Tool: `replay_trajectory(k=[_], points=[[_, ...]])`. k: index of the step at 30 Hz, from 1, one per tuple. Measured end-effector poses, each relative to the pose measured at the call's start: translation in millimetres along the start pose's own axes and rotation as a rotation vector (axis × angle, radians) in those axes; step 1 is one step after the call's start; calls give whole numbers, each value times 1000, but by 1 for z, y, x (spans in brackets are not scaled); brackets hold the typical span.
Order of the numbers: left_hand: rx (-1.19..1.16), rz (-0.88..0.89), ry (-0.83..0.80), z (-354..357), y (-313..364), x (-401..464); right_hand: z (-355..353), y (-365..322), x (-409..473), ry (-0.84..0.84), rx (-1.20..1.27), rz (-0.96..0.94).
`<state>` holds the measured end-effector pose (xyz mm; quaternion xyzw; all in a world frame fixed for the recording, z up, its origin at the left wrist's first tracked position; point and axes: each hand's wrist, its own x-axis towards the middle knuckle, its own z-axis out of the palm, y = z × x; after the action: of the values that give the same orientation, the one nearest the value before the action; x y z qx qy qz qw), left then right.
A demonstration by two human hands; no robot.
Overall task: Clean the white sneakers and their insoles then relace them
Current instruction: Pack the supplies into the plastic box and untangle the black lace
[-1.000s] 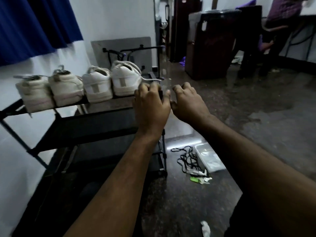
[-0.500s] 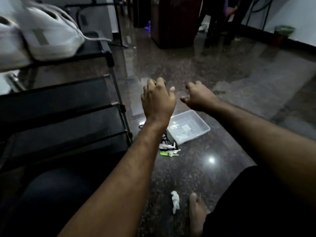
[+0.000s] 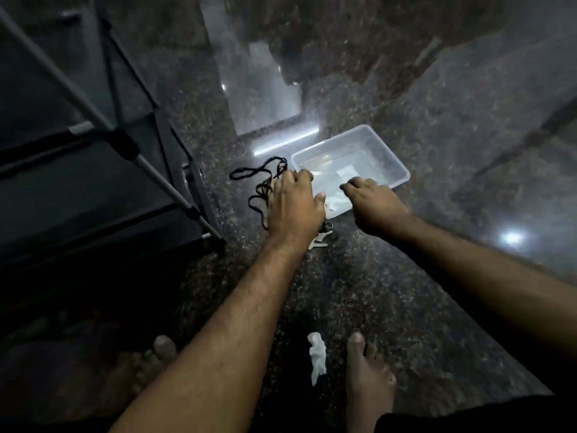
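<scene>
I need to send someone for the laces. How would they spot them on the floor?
Start at the black metal shoe rack on the left and follow its front leg to the dark speckled stone floor. Beside the clear plastic tub lie the black laces, the only thin looping cord there.

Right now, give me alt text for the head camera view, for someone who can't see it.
Two bare hands reach down to a dark speckled floor: the left hand over tangled black shoelaces, the right hand at the near edge of a clear plastic tray. A black shoe rack stands left; a crumpled white tissue lies between bare feet.
</scene>
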<state>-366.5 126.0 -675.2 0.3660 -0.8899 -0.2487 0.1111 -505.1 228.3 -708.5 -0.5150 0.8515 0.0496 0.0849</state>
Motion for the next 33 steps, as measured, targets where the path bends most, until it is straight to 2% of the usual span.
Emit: replay_trajectory(k=[5,9,14,18,22,25,29,33], points=[[111,66,-182,52,-33,-2,50,11,11,-51,-106,-16],[109,73,-209,77,-48,-7,74,13,17,61,-171,-16],[80,73,-222,97,-48,-8,87,17,19,165,-332,-197],[51,69,-314,113,-36,-14,98,23,8,188,-317,-260],[8,77,-349,120,-29,-22,104,14,-21,226,-297,-218],[-8,137,-360,122,-28,-33,107,7,-48,288,-227,-128],[-71,191,-334,128,-26,-63,116,1,-92,283,-170,-8],[-95,155,-316,133,-28,-91,127,-14,-120,296,-159,-55]])
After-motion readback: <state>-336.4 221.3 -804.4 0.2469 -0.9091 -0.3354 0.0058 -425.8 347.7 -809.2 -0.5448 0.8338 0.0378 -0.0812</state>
